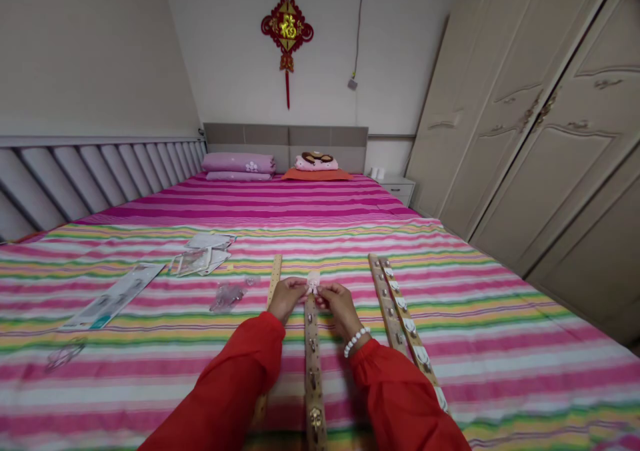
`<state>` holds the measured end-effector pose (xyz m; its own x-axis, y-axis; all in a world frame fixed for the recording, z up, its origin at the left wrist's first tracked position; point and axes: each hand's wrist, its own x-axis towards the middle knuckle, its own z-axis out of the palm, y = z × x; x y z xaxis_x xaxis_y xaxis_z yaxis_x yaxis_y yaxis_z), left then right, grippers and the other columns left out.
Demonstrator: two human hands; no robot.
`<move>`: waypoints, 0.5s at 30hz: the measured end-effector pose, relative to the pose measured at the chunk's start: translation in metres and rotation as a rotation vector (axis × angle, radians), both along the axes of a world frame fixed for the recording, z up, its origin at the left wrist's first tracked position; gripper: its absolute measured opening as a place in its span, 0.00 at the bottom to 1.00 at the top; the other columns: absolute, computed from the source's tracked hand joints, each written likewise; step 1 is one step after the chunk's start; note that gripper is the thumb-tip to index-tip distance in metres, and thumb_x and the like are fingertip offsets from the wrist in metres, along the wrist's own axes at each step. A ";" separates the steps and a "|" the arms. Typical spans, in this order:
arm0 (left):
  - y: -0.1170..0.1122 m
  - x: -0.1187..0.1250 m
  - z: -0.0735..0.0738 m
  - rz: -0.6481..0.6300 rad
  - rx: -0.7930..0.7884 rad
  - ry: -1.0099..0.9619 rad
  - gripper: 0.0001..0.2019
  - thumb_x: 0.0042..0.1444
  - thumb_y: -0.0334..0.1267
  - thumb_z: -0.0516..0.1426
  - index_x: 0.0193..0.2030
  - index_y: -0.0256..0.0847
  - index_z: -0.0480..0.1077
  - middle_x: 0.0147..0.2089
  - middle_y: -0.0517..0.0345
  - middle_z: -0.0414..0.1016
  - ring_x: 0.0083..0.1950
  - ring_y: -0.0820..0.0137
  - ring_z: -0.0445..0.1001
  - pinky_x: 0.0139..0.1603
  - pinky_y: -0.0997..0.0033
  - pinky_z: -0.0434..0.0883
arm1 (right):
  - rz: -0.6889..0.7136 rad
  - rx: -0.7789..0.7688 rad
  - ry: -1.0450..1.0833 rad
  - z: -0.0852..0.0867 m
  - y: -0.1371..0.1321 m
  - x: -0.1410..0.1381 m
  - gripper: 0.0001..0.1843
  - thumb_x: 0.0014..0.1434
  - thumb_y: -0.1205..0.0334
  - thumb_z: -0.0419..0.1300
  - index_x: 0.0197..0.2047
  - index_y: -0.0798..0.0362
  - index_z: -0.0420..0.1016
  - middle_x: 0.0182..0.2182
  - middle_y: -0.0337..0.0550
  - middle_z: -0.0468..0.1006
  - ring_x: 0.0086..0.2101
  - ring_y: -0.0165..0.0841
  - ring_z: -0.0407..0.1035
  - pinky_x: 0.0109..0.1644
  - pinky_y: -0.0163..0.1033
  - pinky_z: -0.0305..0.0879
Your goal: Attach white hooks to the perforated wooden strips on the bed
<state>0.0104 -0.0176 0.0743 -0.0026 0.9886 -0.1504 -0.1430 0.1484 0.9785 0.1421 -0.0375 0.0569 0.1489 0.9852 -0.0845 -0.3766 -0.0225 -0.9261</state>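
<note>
Above the far end of a narrow brown wooden strip lined with metal hooks [311, 362], the left hand [289, 296] is pinching one side of a small pale pink piece [313, 281] between thumb and fingers. The right hand [341, 304] is grasping the opposite side, and a white beaded bracelet [357, 341] is circling its wrist. Whether the piece is touching the wood, I cannot tell. Near the strip's closer end, a gold flower-shaped hook [315, 418] is showing. Left of it, a pale yellowish wooden strip [275, 276] is running partly behind the left arm. To the right, a brown strip with silver hooks [385, 297] is lying just beside another strip bearing white hook pieces [403, 308]. Farther left, a long clear flat package [119, 294], crumpled clear plastic [229, 296] and pale transparent packets [203, 256] are resting on the multicoloured striped bedspread [480, 361].
</note>
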 end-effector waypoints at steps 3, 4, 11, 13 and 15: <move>0.004 0.001 -0.014 0.040 -0.044 0.048 0.10 0.34 0.33 0.66 0.26 0.35 0.72 0.22 0.61 0.74 0.26 0.73 0.73 0.32 0.72 0.71 | -0.017 -0.019 -0.016 -0.011 0.007 -0.003 0.09 0.35 0.61 0.66 0.19 0.55 0.71 0.12 0.34 0.69 0.16 0.25 0.60 0.21 0.32 0.54; 0.005 0.001 -0.019 0.046 -0.049 0.058 0.10 0.34 0.33 0.66 0.25 0.35 0.71 0.21 0.61 0.74 0.25 0.73 0.73 0.32 0.72 0.70 | -0.022 -0.023 -0.020 -0.014 0.009 -0.004 0.08 0.35 0.61 0.65 0.18 0.55 0.71 0.12 0.33 0.69 0.16 0.25 0.59 0.21 0.32 0.54; 0.017 0.001 -0.048 0.089 -0.026 0.149 0.08 0.33 0.34 0.64 0.21 0.37 0.69 0.17 0.64 0.69 0.23 0.72 0.70 0.28 0.74 0.66 | -0.051 -0.051 -0.058 -0.035 0.018 -0.010 0.05 0.36 0.63 0.62 0.18 0.54 0.70 0.11 0.32 0.66 0.15 0.24 0.56 0.20 0.32 0.49; 0.020 0.001 -0.052 0.092 -0.014 0.176 0.08 0.33 0.34 0.63 0.22 0.37 0.69 0.18 0.64 0.70 0.24 0.72 0.70 0.28 0.74 0.65 | -0.053 -0.059 -0.069 -0.038 0.020 -0.010 0.05 0.35 0.63 0.61 0.17 0.54 0.70 0.10 0.31 0.65 0.15 0.24 0.54 0.19 0.32 0.48; 0.021 0.000 -0.056 0.092 -0.008 0.204 0.07 0.33 0.34 0.63 0.22 0.37 0.70 0.19 0.63 0.71 0.24 0.72 0.70 0.27 0.74 0.65 | -0.057 -0.063 -0.080 -0.040 0.022 -0.011 0.05 0.36 0.63 0.61 0.17 0.54 0.69 0.10 0.30 0.64 0.14 0.24 0.54 0.19 0.32 0.47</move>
